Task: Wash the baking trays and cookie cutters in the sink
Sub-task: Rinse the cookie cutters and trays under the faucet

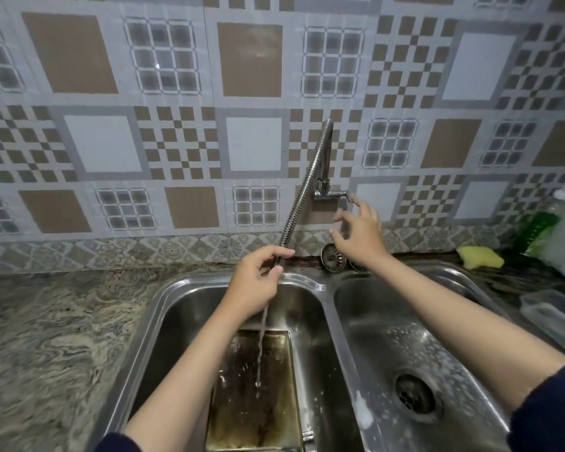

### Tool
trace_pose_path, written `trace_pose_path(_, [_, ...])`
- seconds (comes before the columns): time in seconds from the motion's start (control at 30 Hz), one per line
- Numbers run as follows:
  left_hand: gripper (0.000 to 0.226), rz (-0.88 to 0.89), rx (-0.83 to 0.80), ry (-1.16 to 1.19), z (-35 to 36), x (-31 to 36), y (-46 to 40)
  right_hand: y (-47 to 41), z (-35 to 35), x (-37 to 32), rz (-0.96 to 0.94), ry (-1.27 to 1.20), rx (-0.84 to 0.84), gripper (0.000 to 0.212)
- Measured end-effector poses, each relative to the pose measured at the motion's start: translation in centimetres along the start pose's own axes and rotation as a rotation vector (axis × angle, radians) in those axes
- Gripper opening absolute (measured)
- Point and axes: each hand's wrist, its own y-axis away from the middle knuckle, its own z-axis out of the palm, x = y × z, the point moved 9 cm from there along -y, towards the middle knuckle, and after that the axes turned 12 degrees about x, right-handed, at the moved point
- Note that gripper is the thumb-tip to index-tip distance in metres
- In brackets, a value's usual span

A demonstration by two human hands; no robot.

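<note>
Left hand (256, 282) grip clamped on flexible tap hose (302, 190) tip; right hand (359, 233) fingers apart, just beside tap lever (341, 194). Stained baking tray (258, 396) below left grip in left sink basin (177, 305), under the stream: probably stiff, light, slippery; best taken by the rim.

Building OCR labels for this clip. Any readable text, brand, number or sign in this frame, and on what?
No readable text anywhere in the frame.
Green bottle on the right of the counter: no legible label, too blurred to tell.
Wall tiles: patterns only, no writing.
Tap, hose, sink and baking tray: no markings visible.
</note>
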Motion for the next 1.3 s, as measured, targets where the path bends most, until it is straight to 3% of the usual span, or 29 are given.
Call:
trace_pose_path(0.1, [0.042, -0.087, 0.109, 0.127, -1.7, -1.5, 2.2, 7.1, 1.4, -2.9, -0.097, -0.094, -0.08, 0.021])
trace_pose_path(0.23, [0.046, -0.261, 0.224, 0.107, -3.5, -6.3, 6.2, 19.6, 6.6, -4.2, -0.124, -0.122, -0.585, 0.018])
trace_pose_path(0.37, [0.034, -0.433, 0.137, -0.006, -2.6, -11.5, 10.2, 29.7, 11.1, -3.1, -0.132, 0.051, -1.008, 0.015])
trace_pose_path(0.53, [0.034, -0.647, -0.007, -0.097, -1.1, -15.0, 14.6, 35.5, 12.9, -2.3, -0.202, 0.287, -1.287, 0.032])
trace_pose_path(0.8, [0.029, -0.737, -0.143, -0.235, -0.4, -17.6, 18.0, 35.7, 13.2, -3.5, -0.418, 0.375, -1.243, 0.022])
trace_pose_path(0.97, [0.024, -0.778, -0.144, -0.229, -0.6, -18.4, 18.3, 31.2, 12.3, -2.8, -0.155, 0.142, -1.104, 0.013])
trace_pose_path(1.07, [0.022, -0.78, -0.113, -0.206, -0.5, -18.5, 17.9, 27.4, 11.8, -2.7, 0.038, -0.023, -0.946, 0.027])
trace_pose_path(1.17, [0.023, -0.774, -0.054, -0.134, -0.2, -18.0, 17.1, 24.3, 11.3, -3.3, 0.123, -0.157, -0.714, 0.029])
trace_pose_path(1.3, [0.021, -0.787, 0.039, -0.001, 0.1, -17.4, 15.8, 23.4, 12.0, -3.6, 0.192, -0.254, -0.535, 0.023])
